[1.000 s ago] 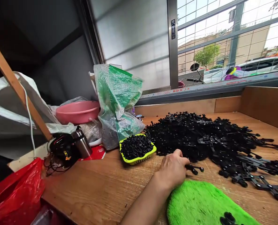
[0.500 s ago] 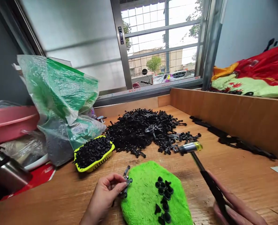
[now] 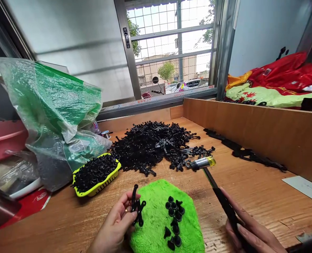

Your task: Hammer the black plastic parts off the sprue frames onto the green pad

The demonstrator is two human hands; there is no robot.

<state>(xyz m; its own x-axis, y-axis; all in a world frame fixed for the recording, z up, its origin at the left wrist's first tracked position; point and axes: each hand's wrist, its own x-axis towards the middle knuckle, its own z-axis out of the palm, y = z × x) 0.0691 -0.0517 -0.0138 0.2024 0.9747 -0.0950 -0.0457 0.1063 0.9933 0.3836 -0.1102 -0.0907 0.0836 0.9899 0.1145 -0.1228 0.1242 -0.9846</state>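
My left hand (image 3: pixel 116 225) pinches a black plastic strip (image 3: pixel 136 207) at the left edge of a bright green pad (image 3: pixel 156 225). Several small black caps (image 3: pixel 173 219) lie on the pad. My right hand (image 3: pixel 253 235) is closed round the black handle of a small hammer (image 3: pixel 202 163), whose metal and yellow head hovers over the wooden table near the edge of a big pile of black plastic parts (image 3: pixel 153 144). A yellow tray (image 3: pixel 92 191) heaped with small black pieces stands to the left of the pad.
A green and clear plastic bag (image 3: pixel 53 116) and a pink basin (image 3: pixel 3 138) sit at the left. A wooden wall (image 3: pixel 250 130) borders the table on the right, with black strips (image 3: pixel 245 153) along it and a white card (image 3: pixel 303 186). Window behind.
My view swung right from the left side of the table. My left hand picked a black strip from the pile and brought it to the pad. My right hand with the hammer came into view.
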